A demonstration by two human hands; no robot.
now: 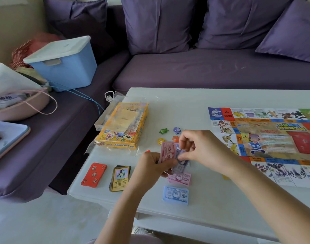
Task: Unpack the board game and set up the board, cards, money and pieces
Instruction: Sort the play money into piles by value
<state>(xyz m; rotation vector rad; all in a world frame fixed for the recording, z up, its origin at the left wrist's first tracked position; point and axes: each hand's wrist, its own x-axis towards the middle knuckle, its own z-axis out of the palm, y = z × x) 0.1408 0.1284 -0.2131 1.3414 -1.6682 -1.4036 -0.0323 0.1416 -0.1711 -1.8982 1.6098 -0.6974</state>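
Nearby, game box [122, 125], sofa [203, 71], hands [170, 159] holding banknotes [168, 153]

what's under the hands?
Pink 1000 notes on the table, partly covered by the left hand and its held notes. Their far edge is hidden.

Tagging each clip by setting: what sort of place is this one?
Most likely a home living room: a purple sofa with cushions behind a low white table, and a blue storage bin on the seat.
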